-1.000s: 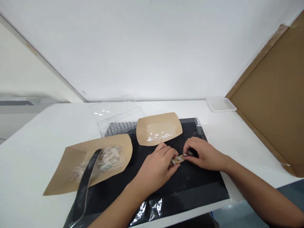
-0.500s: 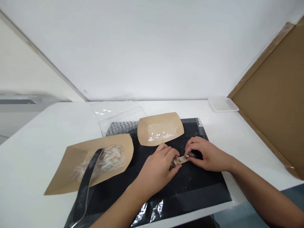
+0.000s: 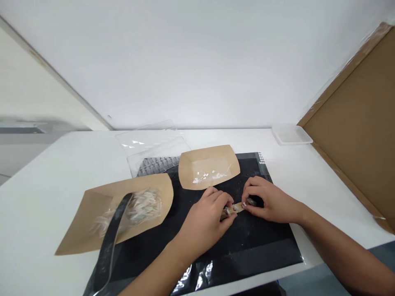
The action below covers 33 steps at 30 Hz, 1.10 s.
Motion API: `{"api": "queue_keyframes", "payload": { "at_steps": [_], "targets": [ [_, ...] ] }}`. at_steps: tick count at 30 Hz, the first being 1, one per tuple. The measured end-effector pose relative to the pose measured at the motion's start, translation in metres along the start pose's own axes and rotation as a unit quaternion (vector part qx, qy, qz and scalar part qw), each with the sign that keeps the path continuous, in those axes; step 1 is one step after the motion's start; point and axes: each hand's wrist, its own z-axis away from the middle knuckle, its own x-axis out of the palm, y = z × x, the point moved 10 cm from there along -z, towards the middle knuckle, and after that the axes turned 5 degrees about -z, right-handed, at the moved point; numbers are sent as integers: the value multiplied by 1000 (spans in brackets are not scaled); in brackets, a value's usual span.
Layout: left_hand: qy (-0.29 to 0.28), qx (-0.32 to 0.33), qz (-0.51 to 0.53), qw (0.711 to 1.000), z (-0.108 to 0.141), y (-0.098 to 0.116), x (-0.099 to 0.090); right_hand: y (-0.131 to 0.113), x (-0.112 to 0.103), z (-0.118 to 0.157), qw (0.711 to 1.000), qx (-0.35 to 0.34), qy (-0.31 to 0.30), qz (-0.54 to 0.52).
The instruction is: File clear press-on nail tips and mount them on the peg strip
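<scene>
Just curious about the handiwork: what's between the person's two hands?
The head view shows a narrow tan strip carrying small metal parts, pinched between the left hand and right hand.

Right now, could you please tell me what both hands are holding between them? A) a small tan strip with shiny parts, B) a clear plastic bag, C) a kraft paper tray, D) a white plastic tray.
A: the left hand and right hand pinch the small tan strip between them, over the black mat.
</scene>
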Motion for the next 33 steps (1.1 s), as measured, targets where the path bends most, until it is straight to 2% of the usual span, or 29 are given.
{"api": "queue_keyframes", "payload": {
  "at_steps": [8, 33],
  "targets": [
    [-7, -25, 19, 999, -1, -3, 1, 0, 0, 0, 1000, -4, -3, -6],
    [-17, -37, 15, 999, 0, -4, 2, -2, 0, -1, 1000, -8, -12, -1]
  ]
}}
